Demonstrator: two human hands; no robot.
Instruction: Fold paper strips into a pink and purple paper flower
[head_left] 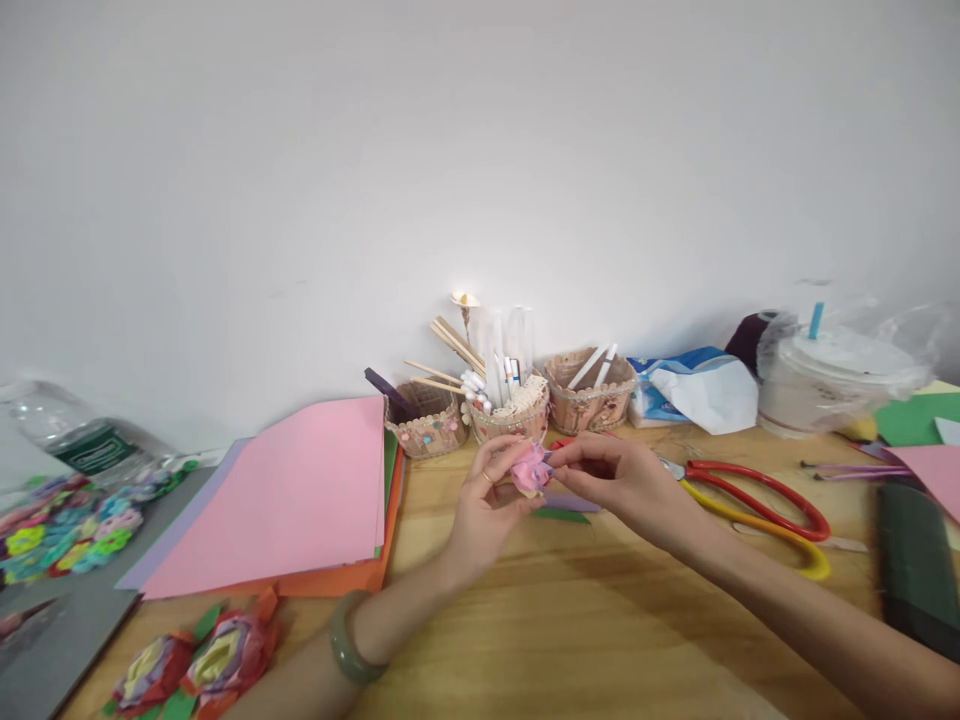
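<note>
A small pink and purple paper flower (pixel 531 470) is held above the middle of the table. My left hand (pixel 484 500), with a ring on one finger and a green bangle at the wrist, has its fingers closed round the flower from the left. From the right, my right hand (pixel 619 480) pinches the flower's edge between thumb and forefinger. Below the flower lie purple and green paper pieces (pixel 566 512), partly hidden by the hands. Scissors (pixel 757 500) with red and yellow handles rest to the right of my right hand.
Decorated baskets (pixel 427 425) with sticks and pens stand along the wall. Stacked coloured paper (pixel 300 490) and finished paper flowers (pixel 229 655) lie left, near a plastic bottle (pixel 90 440). At right are a tissue pack (pixel 697 385), a lidded cup (pixel 817 385) and a dark green object (pixel 915 560).
</note>
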